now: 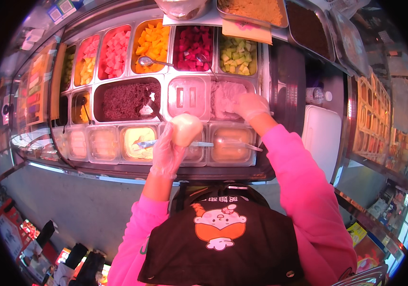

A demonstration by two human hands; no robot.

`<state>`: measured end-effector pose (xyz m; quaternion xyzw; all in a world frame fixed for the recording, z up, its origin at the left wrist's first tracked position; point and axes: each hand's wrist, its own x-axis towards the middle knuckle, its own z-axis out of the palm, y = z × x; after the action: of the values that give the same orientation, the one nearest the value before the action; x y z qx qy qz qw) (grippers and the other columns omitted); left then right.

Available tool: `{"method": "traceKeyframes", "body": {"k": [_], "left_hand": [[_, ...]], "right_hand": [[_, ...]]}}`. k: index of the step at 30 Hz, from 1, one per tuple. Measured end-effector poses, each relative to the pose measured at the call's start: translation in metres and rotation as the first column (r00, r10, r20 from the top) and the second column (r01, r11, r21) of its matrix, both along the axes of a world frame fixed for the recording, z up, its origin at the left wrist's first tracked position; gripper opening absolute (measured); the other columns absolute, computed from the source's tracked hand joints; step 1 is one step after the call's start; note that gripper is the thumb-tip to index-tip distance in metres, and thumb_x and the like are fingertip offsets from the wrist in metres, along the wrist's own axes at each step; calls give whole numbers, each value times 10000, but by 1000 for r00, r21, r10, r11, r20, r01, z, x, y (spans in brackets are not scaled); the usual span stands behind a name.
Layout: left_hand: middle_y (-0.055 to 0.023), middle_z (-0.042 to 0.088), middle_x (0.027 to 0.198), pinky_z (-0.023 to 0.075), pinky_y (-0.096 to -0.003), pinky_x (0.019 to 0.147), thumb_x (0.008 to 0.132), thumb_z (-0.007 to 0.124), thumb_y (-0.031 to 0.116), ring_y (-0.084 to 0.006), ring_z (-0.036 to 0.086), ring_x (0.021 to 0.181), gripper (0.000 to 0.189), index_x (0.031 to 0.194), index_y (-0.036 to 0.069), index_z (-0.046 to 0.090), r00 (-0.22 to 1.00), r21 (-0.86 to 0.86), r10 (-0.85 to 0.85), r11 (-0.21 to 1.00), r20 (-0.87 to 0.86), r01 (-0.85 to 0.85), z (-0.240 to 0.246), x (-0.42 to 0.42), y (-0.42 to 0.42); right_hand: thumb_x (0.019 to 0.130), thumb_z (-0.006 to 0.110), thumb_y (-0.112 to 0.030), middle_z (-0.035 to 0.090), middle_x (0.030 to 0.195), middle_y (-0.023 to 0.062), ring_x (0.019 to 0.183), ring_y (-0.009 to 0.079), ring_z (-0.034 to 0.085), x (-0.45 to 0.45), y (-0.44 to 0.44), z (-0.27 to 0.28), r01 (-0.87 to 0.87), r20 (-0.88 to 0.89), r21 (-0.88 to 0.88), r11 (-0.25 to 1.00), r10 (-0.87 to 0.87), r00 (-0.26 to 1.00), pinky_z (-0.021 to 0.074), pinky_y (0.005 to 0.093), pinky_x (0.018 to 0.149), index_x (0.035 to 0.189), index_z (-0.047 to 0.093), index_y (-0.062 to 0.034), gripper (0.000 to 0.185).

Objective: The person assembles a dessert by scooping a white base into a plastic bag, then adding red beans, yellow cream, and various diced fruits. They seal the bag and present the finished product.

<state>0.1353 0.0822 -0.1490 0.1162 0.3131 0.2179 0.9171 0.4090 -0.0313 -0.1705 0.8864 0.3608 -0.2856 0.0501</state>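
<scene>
My left hand (pixel 166 153), in a clear plastic glove, holds up a smooth, pale, rounded piece of food (pixel 187 129), perhaps dough. It is above the front row of tubs. My right hand (pixel 253 107), also gloved, is over the right side of a metal pan of pale purple paste (pixel 225 96). Its fingers point down at the paste, and whether they grip anything is hidden. A closed clear lid (pixel 188 94) covers the pan just left of the paste. Beyond my left hand is a pan of dark purple grains (pixel 127 100) with a dark-handled utensil.
Behind are pans of yellow fruit cubes (pixel 154 39), pink cubes (pixel 115 53), dark red cubes (pixel 193 46) and green cubes (pixel 239 55). A tub of cream (pixel 138 139) and a lidded brown tub (pixel 233 144) stand in front. A white lidded box (pixel 321 139) is at right.
</scene>
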Motion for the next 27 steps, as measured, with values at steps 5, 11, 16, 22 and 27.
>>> {"method": "traceKeyframes", "body": {"k": [5,11,16,22,27], "left_hand": [[-195,604,1410,465,-454,1165,1038,644,400,-310,601,1316,633,1441,-61,484,993,-24,56,998,105,-53,-11,39,-9],[-126,667,1316,502,-394,1076,999,719,290,-225,645,1219,542,1426,8,541,980,458,-199,870,-6,179,14,81,-41],[-83,732,1092,553,-289,878,914,753,19,-170,698,975,332,1237,9,677,985,453,-27,886,-169,102,42,91,-64],[-92,738,983,546,-294,793,923,744,32,-161,685,863,215,1130,-12,708,996,475,-22,878,-87,61,55,79,-76],[-102,725,942,514,-304,726,946,725,85,-159,641,779,163,1071,-19,705,985,509,-127,844,-117,169,76,64,-82]], "right_hand": [[897,640,-586,691,803,244,797,439,683,0,-30,74,52,22,205,977,-58,998,542,499,730,816,775,-48,560],[899,721,-487,553,656,254,632,465,578,-41,-59,120,149,-140,563,813,-83,987,447,485,553,705,708,-29,497],[947,655,-498,677,751,225,712,426,678,-62,-65,120,94,-92,508,856,-54,994,530,503,618,769,751,-81,464],[974,610,-404,665,728,227,688,408,668,-65,-89,119,-363,159,542,758,331,930,521,512,600,758,718,-29,446],[980,657,-303,638,692,176,596,336,642,-63,-99,135,-139,-165,568,811,278,946,486,404,525,922,694,-29,282]]}}
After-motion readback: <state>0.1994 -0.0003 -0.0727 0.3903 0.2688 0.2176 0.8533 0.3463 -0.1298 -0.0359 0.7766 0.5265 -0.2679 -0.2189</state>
